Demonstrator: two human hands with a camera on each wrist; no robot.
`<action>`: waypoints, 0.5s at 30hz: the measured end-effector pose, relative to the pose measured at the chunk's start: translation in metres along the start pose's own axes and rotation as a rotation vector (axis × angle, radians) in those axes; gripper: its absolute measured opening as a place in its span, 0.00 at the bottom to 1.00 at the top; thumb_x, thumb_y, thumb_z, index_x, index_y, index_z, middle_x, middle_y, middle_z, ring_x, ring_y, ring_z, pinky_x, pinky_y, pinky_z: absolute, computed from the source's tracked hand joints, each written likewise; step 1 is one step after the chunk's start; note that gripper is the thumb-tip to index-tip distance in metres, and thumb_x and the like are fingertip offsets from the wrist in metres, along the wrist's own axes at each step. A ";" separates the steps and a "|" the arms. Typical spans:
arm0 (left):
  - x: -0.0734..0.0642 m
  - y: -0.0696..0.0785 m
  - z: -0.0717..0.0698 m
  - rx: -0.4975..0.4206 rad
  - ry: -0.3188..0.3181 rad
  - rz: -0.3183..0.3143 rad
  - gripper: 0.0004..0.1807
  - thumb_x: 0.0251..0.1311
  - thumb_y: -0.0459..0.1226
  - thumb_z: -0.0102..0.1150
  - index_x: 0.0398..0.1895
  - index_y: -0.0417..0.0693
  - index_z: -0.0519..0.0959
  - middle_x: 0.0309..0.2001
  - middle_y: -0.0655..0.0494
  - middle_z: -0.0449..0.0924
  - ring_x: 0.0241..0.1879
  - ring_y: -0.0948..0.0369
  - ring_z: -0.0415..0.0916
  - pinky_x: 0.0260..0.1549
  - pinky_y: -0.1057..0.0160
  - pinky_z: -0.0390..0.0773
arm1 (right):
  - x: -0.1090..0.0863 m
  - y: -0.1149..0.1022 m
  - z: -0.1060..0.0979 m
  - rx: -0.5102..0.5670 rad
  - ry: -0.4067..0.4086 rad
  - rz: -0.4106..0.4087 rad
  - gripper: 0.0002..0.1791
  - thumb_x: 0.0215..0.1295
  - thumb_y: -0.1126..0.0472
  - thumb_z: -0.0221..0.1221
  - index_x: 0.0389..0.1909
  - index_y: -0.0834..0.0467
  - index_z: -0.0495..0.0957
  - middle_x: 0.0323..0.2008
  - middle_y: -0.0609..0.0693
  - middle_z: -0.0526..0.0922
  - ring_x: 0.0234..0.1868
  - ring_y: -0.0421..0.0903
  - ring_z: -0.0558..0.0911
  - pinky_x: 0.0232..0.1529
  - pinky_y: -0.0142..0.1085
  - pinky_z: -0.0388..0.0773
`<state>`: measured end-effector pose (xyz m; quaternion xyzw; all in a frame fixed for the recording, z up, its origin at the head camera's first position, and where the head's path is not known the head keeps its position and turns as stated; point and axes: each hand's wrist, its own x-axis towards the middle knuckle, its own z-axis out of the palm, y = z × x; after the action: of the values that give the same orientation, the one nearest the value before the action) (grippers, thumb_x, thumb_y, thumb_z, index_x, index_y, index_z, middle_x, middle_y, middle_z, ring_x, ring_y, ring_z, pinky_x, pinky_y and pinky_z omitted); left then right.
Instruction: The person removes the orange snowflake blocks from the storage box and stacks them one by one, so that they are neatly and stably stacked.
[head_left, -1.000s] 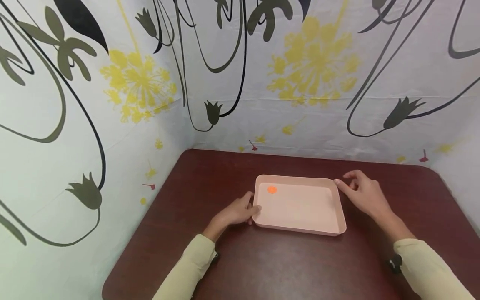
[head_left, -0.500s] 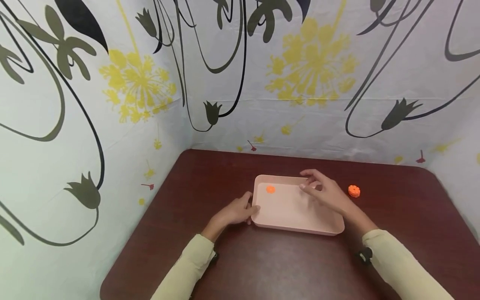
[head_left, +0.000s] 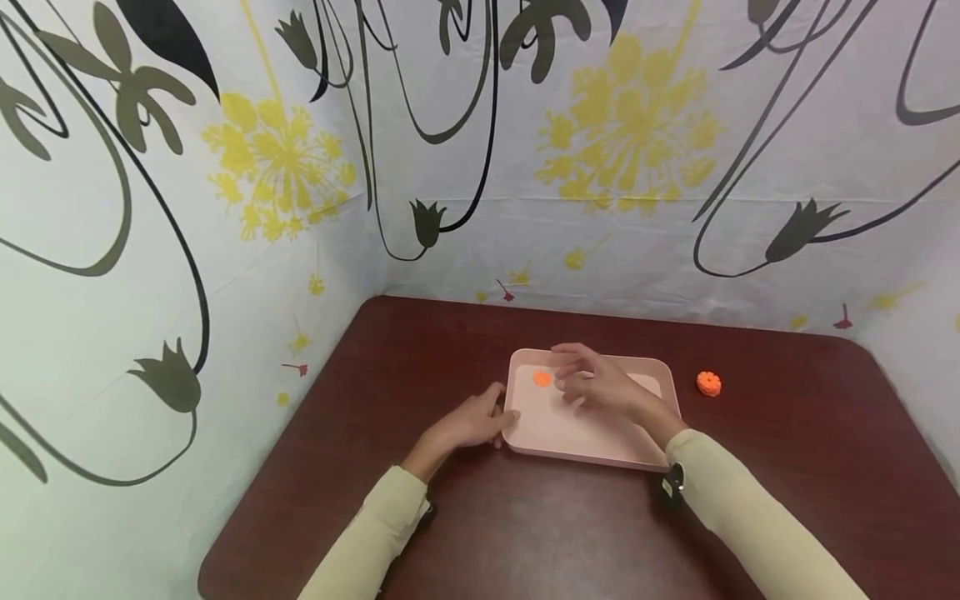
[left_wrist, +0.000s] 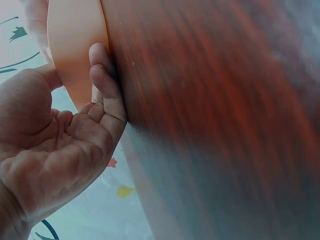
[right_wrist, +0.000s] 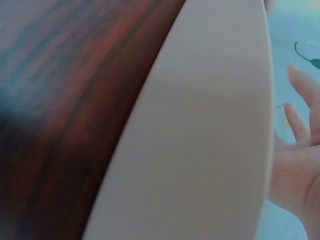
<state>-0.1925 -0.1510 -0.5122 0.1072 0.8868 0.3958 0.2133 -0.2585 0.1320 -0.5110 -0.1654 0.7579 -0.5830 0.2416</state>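
Observation:
On the table lies a shallow pink tray (head_left: 592, 457). My left hand (head_left: 467, 422) grips its left rim, thumb over the edge and fingers against the outer wall, as the left wrist view also shows. Inside the tray, near its far left corner, is a small flat orange piece (head_left: 542, 379) with a scalloped edge. Over the tray hovers my right hand (head_left: 600, 387), its fingers loosely bent and spread close to the orange piece; nothing shows between them. The right wrist view has this hand (right_wrist: 295, 145) partly behind the tray wall (right_wrist: 200, 125).
To the right of the tray, an orange flower-shaped item (head_left: 708, 383), thick like a small stack, sits on the dark red-brown table (head_left: 525, 533). White patterned sheets (head_left: 465, 167) hang behind and on the left, close to the table's edges.
My right hand has moved left from beyond the tray's right corner to over the tray, leaving the orange flower-shaped item uncovered. The left hand and tray have stayed put.

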 end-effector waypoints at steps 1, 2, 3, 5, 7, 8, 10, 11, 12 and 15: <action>0.000 0.000 0.000 -0.001 0.001 0.000 0.25 0.77 0.51 0.57 0.66 0.48 0.67 0.24 0.54 0.84 0.24 0.58 0.80 0.28 0.61 0.75 | 0.003 0.000 0.001 -0.007 -0.011 0.013 0.35 0.76 0.61 0.63 0.79 0.51 0.61 0.65 0.68 0.75 0.47 0.58 0.88 0.39 0.46 0.87; 0.000 0.000 -0.001 -0.002 0.002 -0.001 0.25 0.77 0.51 0.57 0.66 0.48 0.67 0.24 0.54 0.84 0.24 0.58 0.81 0.29 0.61 0.75 | 0.006 0.000 0.002 -0.019 -0.021 0.023 0.34 0.76 0.61 0.62 0.79 0.51 0.62 0.64 0.67 0.76 0.47 0.57 0.88 0.39 0.45 0.86; 0.000 0.000 -0.001 -0.003 0.003 0.000 0.25 0.77 0.51 0.58 0.65 0.48 0.67 0.24 0.54 0.84 0.24 0.58 0.81 0.29 0.61 0.75 | 0.009 -0.001 0.002 -0.039 -0.029 0.029 0.33 0.77 0.61 0.62 0.79 0.52 0.62 0.63 0.66 0.77 0.45 0.55 0.87 0.38 0.43 0.86; 0.001 0.000 -0.001 -0.002 0.002 0.001 0.24 0.77 0.51 0.58 0.65 0.49 0.67 0.24 0.54 0.84 0.24 0.58 0.81 0.29 0.61 0.75 | 0.013 -0.002 0.004 -0.069 -0.035 0.047 0.32 0.77 0.62 0.61 0.78 0.52 0.64 0.58 0.64 0.80 0.42 0.52 0.85 0.36 0.41 0.84; 0.001 -0.001 -0.001 -0.001 0.000 0.002 0.24 0.77 0.51 0.57 0.64 0.49 0.67 0.24 0.55 0.84 0.24 0.59 0.81 0.29 0.61 0.75 | 0.016 -0.002 0.006 -0.075 -0.026 0.058 0.30 0.76 0.64 0.61 0.76 0.53 0.66 0.51 0.61 0.81 0.37 0.51 0.83 0.32 0.40 0.83; 0.001 -0.001 -0.001 -0.002 -0.001 0.003 0.23 0.77 0.51 0.58 0.64 0.49 0.67 0.24 0.55 0.84 0.24 0.59 0.81 0.29 0.61 0.75 | 0.018 -0.002 0.007 -0.077 -0.023 0.060 0.30 0.75 0.65 0.61 0.76 0.54 0.67 0.46 0.61 0.81 0.34 0.50 0.81 0.30 0.39 0.81; 0.001 -0.001 0.000 -0.005 -0.004 0.007 0.23 0.77 0.51 0.58 0.63 0.49 0.68 0.24 0.55 0.84 0.24 0.59 0.81 0.29 0.61 0.75 | 0.020 -0.001 0.009 -0.081 -0.017 0.058 0.30 0.73 0.68 0.61 0.74 0.57 0.69 0.36 0.59 0.79 0.28 0.49 0.78 0.27 0.38 0.79; 0.000 -0.001 0.000 -0.008 -0.005 0.008 0.23 0.77 0.51 0.58 0.63 0.49 0.68 0.24 0.55 0.84 0.24 0.59 0.81 0.28 0.61 0.75 | 0.021 0.000 0.010 -0.083 -0.014 0.054 0.30 0.73 0.70 0.61 0.74 0.58 0.69 0.33 0.58 0.77 0.26 0.48 0.77 0.26 0.37 0.77; 0.000 -0.001 0.000 -0.011 -0.006 0.008 0.23 0.77 0.51 0.58 0.63 0.49 0.68 0.24 0.55 0.84 0.24 0.59 0.81 0.28 0.61 0.75 | 0.022 0.001 0.010 -0.085 -0.008 0.051 0.30 0.72 0.70 0.62 0.73 0.59 0.69 0.30 0.57 0.76 0.25 0.47 0.75 0.25 0.37 0.76; 0.000 -0.001 -0.001 -0.017 -0.008 0.010 0.23 0.77 0.51 0.57 0.63 0.49 0.68 0.24 0.55 0.84 0.24 0.59 0.81 0.28 0.61 0.75 | 0.024 0.003 0.014 -0.104 0.014 0.044 0.30 0.70 0.71 0.63 0.72 0.61 0.71 0.25 0.54 0.74 0.22 0.46 0.73 0.23 0.35 0.73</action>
<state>-0.1925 -0.1527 -0.5126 0.1113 0.8820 0.4038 0.2160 -0.2702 0.1093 -0.5211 -0.1569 0.7923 -0.5385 0.2402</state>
